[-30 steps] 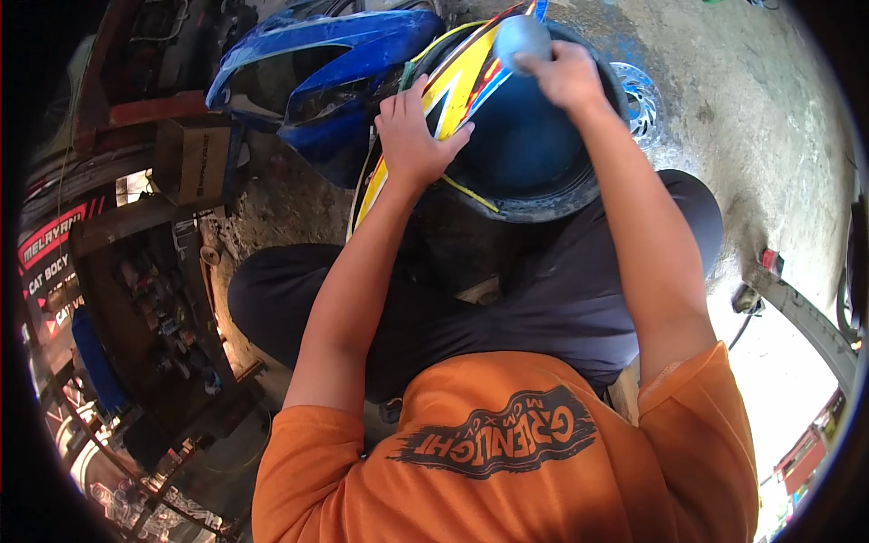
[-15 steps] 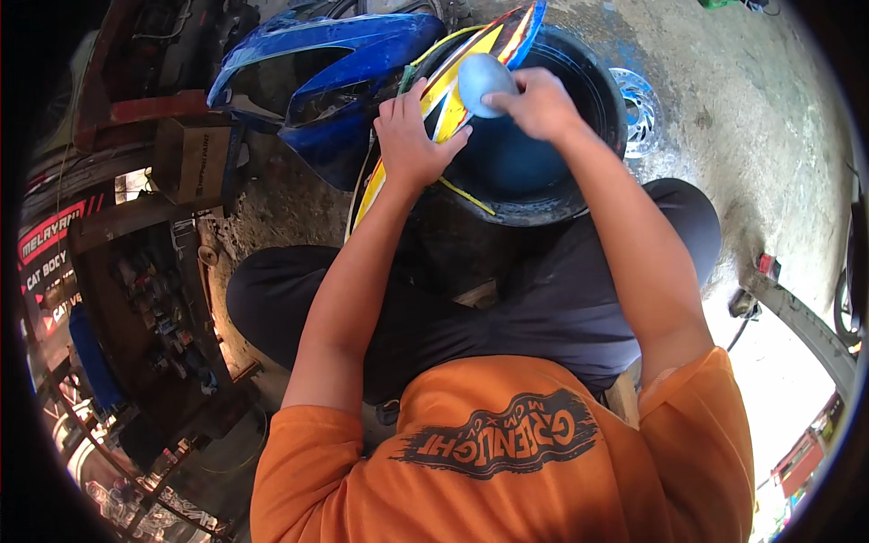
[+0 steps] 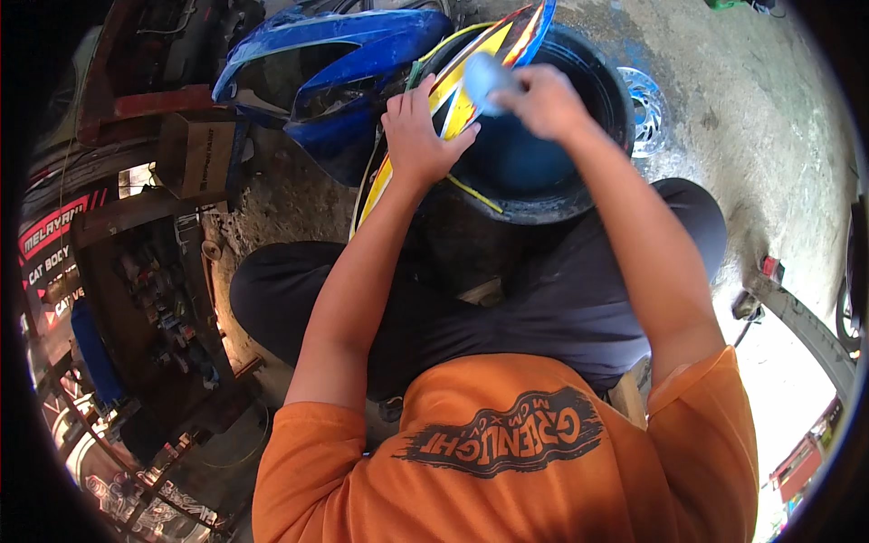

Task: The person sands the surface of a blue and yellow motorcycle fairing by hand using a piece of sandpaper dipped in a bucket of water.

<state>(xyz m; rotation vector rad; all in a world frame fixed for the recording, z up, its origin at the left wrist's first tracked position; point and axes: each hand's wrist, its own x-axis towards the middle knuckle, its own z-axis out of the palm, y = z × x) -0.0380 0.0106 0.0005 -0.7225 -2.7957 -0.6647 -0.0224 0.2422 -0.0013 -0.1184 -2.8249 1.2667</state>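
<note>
A long yellow, white and blue panel (image 3: 490, 44) lies slanted over a dark round tub (image 3: 597, 136) with dark liquid in its bottom. My left hand (image 3: 418, 138) grips the lower middle of the panel, fingers curled over its far edge. My right hand (image 3: 549, 104), slightly blurred, is closed on a pale blue rounded pad (image 3: 484, 83) against the panel's upper middle; the pad's exact kind I cannot make out. A thin yellow strip (image 3: 474, 195) runs beside the tub's lower rim.
Blue body panels (image 3: 330, 136) lie left of the tub. A perforated metal disc (image 3: 648, 113) lies right of it. Further left stand a cardboard box (image 3: 186, 158) and a dark wooden rack (image 3: 154, 299) with small items. A metal bar (image 3: 801, 326) is at the right.
My right hand with the pad has moved down and left along the panel from its upper end. My left hand keeps its grip, shifted slightly rightward in view.
</note>
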